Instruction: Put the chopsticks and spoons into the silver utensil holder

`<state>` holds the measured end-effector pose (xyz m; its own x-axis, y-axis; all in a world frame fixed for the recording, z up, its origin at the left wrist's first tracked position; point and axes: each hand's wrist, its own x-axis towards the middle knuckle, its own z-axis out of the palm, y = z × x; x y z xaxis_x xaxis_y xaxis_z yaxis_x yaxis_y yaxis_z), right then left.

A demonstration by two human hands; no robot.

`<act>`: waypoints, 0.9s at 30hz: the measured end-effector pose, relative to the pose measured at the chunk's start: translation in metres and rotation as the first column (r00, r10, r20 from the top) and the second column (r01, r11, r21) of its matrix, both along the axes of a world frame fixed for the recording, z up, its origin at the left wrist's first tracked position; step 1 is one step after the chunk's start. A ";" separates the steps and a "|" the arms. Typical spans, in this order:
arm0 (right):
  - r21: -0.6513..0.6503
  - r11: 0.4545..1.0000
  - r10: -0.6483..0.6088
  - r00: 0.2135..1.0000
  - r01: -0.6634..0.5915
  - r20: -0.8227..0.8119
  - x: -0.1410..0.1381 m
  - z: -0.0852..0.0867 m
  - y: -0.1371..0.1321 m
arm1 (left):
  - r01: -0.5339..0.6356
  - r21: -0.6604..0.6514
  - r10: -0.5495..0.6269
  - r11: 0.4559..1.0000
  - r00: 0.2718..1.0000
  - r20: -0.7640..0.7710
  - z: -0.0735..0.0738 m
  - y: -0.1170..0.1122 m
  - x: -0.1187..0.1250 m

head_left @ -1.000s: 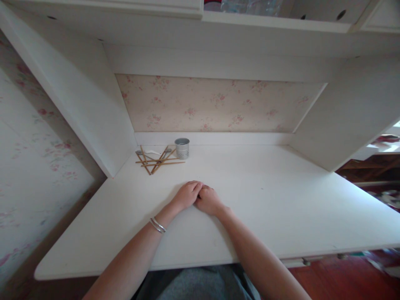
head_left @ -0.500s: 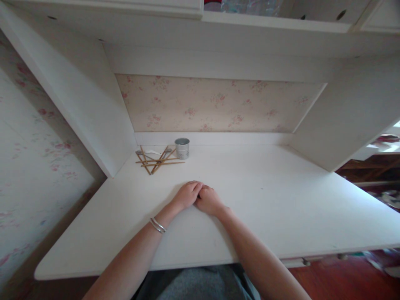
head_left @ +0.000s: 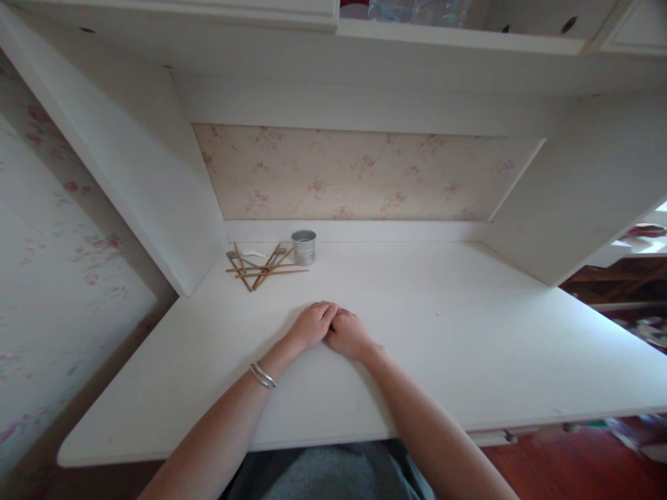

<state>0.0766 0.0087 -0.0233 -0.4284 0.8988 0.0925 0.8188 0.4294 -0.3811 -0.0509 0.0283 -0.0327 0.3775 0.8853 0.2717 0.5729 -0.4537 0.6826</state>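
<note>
On the white desk point(head_left: 442, 368) my left hand point(head_left: 313, 324) and my right hand point(head_left: 348, 333) rest together, fingers folded in against each other. Both are closed, and no object shows in them. Two silver bangles point(head_left: 263, 376) circle my left wrist. Beyond my hands, at the back left, stands an upright grey metal utensil cup point(head_left: 303, 248) with small holes near its base. Several brown chopsticks point(head_left: 276, 273) lie crisscrossed to its left. Among them are a white spoon point(head_left: 255, 254) and metal spoons point(head_left: 232, 255), partly covered by the chopsticks.
White side panels point(head_left: 578, 187) flank the desk, and an overhead shelf point(head_left: 365, 62) spans it, with clear plastic items point(head_left: 417, 10) in its open compartment. Floral wallpaper point(head_left: 365, 170) covers the back wall. Drawer knobs point(head_left: 511, 437) stick out below the front edge at right.
</note>
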 end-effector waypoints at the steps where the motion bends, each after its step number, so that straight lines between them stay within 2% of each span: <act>1: -0.005 1.000 0.000 1.000 0.000 -0.001 0.000 0.000 0.000 | 0.002 0.001 -0.002 1.000 1.000 -0.004 0.000 0.000 0.000; 7: -0.021 1.000 -0.003 1.000 0.003 -0.011 -0.001 0.002 -0.001 | 0.026 0.019 -0.026 0.999 1.000 -0.007 -0.002 -0.001 0.002; 10: 0.011 0.999 0.052 0.997 -0.051 -0.062 0.000 0.004 0.000 | 0.038 0.078 -0.035 0.996 0.999 -0.035 0.001 0.016 -0.013; 11: 0.027 0.996 0.087 0.991 -0.085 -0.097 0.002 0.005 0.001 | 0.004 0.118 0.003 0.993 0.998 -0.060 0.004 0.027 -0.022; 13: 0.034 0.989 0.148 0.975 -0.144 -0.166 0.007 0.006 0.008 | -0.159 0.225 0.189 0.961 0.974 -0.122 0.013 0.057 -0.048; 16: -0.006 0.992 0.120 0.964 -0.125 -0.239 0.015 0.007 0.028 | -0.367 0.304 0.445 0.879 0.860 -0.248 0.029 0.107 -0.094; 19: 0.008 0.999 0.037 0.950 -0.036 -0.309 0.019 0.010 0.056 | -0.475 0.261 0.542 0.841 0.740 -0.398 0.038 0.146 -0.133; 21: 0.045 0.999 0.005 0.940 0.011 -0.340 0.018 0.015 0.075 | -0.559 0.164 0.562 0.812 0.676 -0.477 0.037 0.162 -0.148; 24: 0.096 0.993 -0.024 0.926 0.065 -0.376 0.009 0.024 0.101 | -0.611 0.023 0.512 0.791 0.640 -0.573 0.025 0.175 -0.156; 27: 0.091 0.991 -0.058 0.928 0.098 -0.369 -0.003 0.035 0.125 | -0.612 -0.012 0.474 0.791 0.625 -0.620 0.012 0.177 -0.155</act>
